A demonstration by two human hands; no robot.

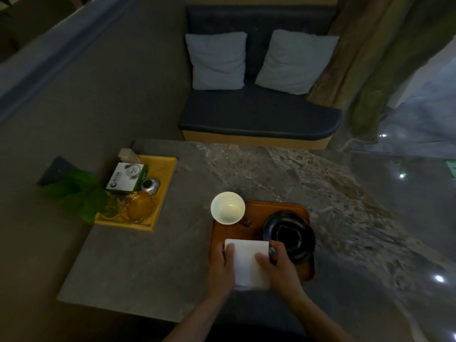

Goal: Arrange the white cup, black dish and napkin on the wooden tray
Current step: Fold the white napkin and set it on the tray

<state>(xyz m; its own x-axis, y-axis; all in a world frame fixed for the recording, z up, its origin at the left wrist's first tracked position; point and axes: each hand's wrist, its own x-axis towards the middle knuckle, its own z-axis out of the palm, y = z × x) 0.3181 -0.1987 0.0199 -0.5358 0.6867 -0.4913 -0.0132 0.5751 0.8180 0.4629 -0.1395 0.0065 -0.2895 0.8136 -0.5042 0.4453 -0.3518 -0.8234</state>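
A wooden tray [256,213] lies on the grey stone table in front of me. The white cup [227,207] stands at the tray's far left corner, its rim overhanging the edge. The black dish [293,233] sits on the right side of the tray. A folded white napkin [246,257] lies on the tray's near left part. My left hand [220,267] grips the napkin's left edge, thumb on top. My right hand [277,266] holds its right edge, fingers touching the dish's near rim.
A yellow tray [164,174] at the table's left holds a small box [127,177], a metal object [150,186] and glass dishes [138,207]. Green leaves [79,193] hang beside it. A dark bench [259,114] with two pillows stands beyond the table.
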